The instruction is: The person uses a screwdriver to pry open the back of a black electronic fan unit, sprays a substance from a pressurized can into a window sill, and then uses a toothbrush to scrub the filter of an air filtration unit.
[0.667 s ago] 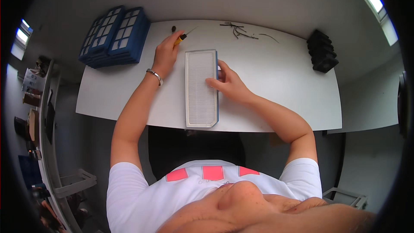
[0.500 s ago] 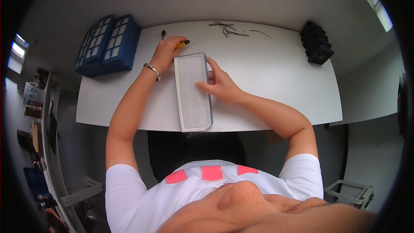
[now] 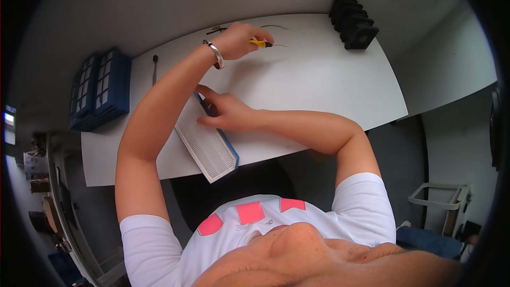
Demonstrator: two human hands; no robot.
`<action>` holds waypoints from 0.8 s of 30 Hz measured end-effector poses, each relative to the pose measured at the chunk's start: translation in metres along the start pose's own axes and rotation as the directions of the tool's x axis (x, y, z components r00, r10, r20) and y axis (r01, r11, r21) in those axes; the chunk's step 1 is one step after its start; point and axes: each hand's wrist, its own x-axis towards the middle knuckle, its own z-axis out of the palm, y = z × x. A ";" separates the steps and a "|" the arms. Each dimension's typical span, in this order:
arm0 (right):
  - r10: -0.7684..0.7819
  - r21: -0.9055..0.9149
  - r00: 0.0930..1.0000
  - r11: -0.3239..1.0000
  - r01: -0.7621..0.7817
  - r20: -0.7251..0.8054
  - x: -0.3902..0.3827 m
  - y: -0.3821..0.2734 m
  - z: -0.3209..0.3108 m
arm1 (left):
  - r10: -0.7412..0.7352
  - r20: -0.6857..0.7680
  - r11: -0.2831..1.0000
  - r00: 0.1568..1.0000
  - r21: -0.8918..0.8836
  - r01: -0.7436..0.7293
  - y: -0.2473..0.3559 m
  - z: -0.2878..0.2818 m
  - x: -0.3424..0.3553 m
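Filter (image 3: 210, 151) is jutting past the front edge of the bench (image 3: 324, 74) | right hand (image 3: 226, 111) is pinching its long side, thumb lying on pleats (image 3: 203, 139) | left hand (image 3: 241, 41) is gripping yellow tool (image 3: 259, 43) nearer back edge | likely weighing little, pleats probably denting easily; stiff-seeming blue frame (image 3: 228, 146) is offering safest hold

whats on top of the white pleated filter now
The thumb of the right hand lies over the pleated face of the filter. The left forearm hides the filter's upper left part, so whatever lies there cannot be seen.
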 end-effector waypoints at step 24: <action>-0.107 0.030 0.992 0.994 0.105 0.065 0.000 0.000 0.002 | -0.317 -0.486 0.818 0.815 0.294 0.494 -0.116 -0.027 -0.082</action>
